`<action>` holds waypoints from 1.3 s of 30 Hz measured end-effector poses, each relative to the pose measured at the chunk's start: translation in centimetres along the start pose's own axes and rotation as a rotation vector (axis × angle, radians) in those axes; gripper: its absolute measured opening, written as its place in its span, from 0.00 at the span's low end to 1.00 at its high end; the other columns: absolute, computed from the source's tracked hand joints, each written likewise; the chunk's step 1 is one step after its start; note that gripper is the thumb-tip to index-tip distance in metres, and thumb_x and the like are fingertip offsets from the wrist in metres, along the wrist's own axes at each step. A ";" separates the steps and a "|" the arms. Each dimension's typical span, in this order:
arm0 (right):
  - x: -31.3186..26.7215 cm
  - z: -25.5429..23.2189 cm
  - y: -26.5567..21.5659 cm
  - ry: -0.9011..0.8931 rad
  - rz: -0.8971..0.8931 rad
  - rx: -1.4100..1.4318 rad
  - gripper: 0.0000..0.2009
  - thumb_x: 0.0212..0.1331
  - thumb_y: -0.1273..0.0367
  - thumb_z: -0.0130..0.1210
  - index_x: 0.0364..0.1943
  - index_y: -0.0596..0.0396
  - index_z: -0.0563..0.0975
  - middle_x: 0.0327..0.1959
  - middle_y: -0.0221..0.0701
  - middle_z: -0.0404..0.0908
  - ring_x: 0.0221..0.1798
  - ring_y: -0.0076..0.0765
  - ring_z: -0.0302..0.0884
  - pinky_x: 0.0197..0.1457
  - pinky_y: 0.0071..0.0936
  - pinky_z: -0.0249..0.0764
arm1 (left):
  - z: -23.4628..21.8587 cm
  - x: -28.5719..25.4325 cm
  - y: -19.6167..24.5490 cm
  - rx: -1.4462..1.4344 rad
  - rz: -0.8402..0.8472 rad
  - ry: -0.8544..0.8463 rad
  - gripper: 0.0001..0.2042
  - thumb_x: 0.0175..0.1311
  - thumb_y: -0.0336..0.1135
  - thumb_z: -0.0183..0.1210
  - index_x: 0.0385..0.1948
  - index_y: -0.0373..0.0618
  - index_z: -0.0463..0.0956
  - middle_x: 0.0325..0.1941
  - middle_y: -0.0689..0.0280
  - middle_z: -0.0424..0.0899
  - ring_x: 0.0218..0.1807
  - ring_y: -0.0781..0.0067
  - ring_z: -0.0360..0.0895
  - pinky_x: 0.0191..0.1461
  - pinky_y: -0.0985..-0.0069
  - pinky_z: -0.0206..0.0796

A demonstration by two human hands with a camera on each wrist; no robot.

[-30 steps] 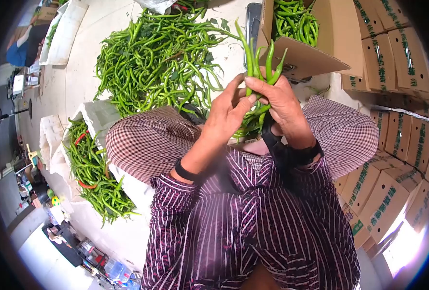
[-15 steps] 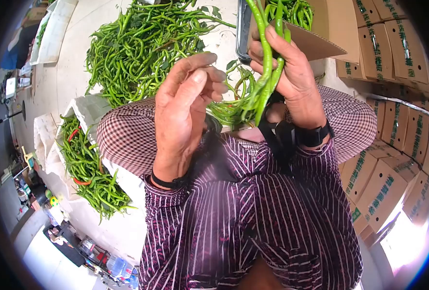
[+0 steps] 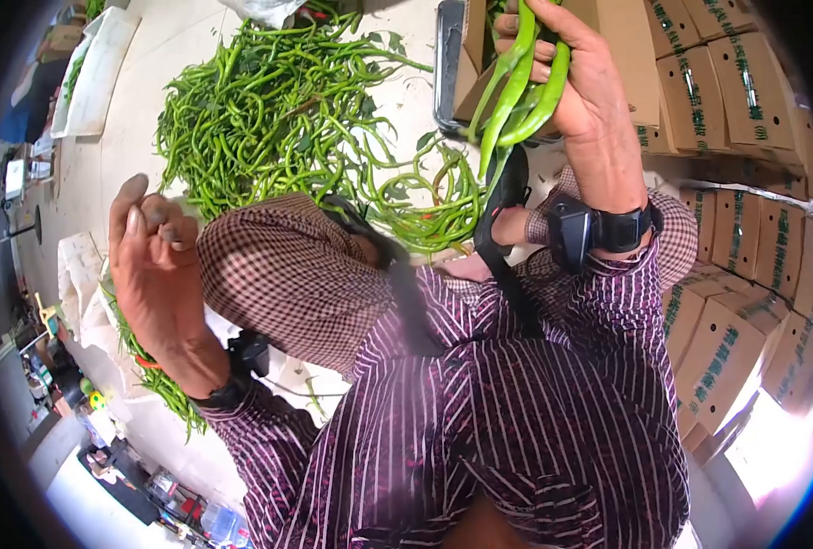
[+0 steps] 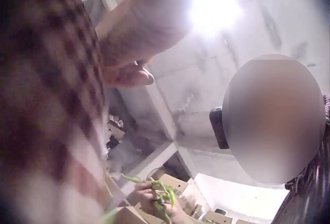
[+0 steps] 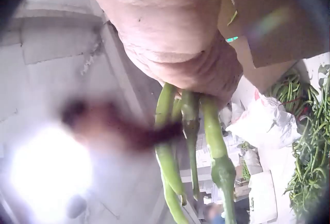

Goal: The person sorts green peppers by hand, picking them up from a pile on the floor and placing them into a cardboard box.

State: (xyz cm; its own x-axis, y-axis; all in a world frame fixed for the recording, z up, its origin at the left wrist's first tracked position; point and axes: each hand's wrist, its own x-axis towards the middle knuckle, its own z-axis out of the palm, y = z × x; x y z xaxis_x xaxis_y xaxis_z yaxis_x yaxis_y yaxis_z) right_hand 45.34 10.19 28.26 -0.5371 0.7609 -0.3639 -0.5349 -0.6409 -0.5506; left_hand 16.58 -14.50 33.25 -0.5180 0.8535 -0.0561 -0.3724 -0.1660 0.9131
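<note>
Several long green peppers [image 3: 514, 91] are gripped in the right hand [image 3: 594, 105], raised at the top right of the head view beside an open cardboard box; their stem ends hang below the hand [image 5: 175, 33] in the right wrist view. Off to the left, over the edge of the checked trouser leg, the left hand [image 3: 157, 284] is raised with its fingers loosely bent and nothing visible in them. A large heap of green peppers [image 3: 242, 119] lies on the pale floor, with a smaller bunch [image 3: 443, 215] between the legs.
Stacked cardboard cartons [image 3: 741, 242] line the right side. A dark-rimmed flat object [image 3: 448, 69] lies beside the open box [image 3: 631, 55]. A white container [image 3: 100, 69] stands at the upper left; more peppers [image 3: 164, 384] lie at the left, partly behind the left arm.
The hands have parted: the left moved far out to the left, while the right rose up and to the right, towards the open box, with peppers in it.
</note>
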 end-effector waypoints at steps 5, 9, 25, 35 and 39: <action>1.2 -1.0 -2.5 0.023 -0.063 0.076 0.06 0.61 0.68 0.56 0.32 0.57 0.76 0.21 0.33 0.79 0.14 0.22 0.67 0.13 0.13 0.59 | -4.7 1.9 -1.1 0.008 -0.072 0.158 0.21 0.65 0.31 0.54 0.58 0.33 0.63 0.41 0.66 0.75 0.36 0.80 0.71 0.41 0.82 0.64; 1.6 -1.6 -4.1 0.052 -0.160 -0.019 0.05 0.60 0.68 0.57 0.33 0.55 0.76 0.21 0.30 0.78 0.15 0.21 0.69 0.13 0.12 0.59 | -5.1 2.3 -2.3 0.081 -0.131 0.137 0.21 0.66 0.32 0.55 0.57 0.33 0.65 0.39 0.65 0.76 0.36 0.81 0.72 0.39 0.85 0.65; 9.0 -14.7 -15.3 0.372 0.088 -1.129 0.15 0.55 0.61 0.64 0.39 0.54 0.73 0.24 0.26 0.76 0.20 0.23 0.66 0.24 0.17 0.61 | -20.4 -10.4 -12.9 0.745 -0.369 0.132 0.15 0.62 0.32 0.55 0.49 0.37 0.73 0.40 0.60 0.81 0.40 0.74 0.76 0.44 0.80 0.69; 0.3 3.9 -4.7 0.000 0.010 -1.492 0.21 0.58 0.63 0.52 0.54 0.58 0.74 0.44 0.31 0.80 0.43 0.25 0.75 0.47 0.20 0.67 | -25.4 -2.5 -26.2 0.932 -0.517 0.111 0.16 0.61 0.34 0.56 0.49 0.37 0.74 0.41 0.57 0.82 0.42 0.69 0.79 0.47 0.75 0.70; 1.7 4.8 5.1 -0.406 0.538 -1.410 0.13 0.57 0.68 0.55 0.44 0.60 0.76 0.30 0.33 0.78 0.36 0.26 0.75 0.41 0.25 0.71 | -26.4 -1.2 -29.7 0.897 -0.481 0.284 0.15 0.56 0.32 0.58 0.44 0.37 0.77 0.37 0.53 0.84 0.41 0.59 0.82 0.47 0.69 0.72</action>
State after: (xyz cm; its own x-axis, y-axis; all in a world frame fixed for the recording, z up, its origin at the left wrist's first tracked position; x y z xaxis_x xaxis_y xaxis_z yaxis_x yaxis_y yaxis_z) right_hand 38.56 7.78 28.44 -0.7147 0.2559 -0.6510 0.6665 -0.0332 -0.7448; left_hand 7.99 -23.61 -4.49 -0.6716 0.5658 -0.4783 0.0588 0.6843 0.7268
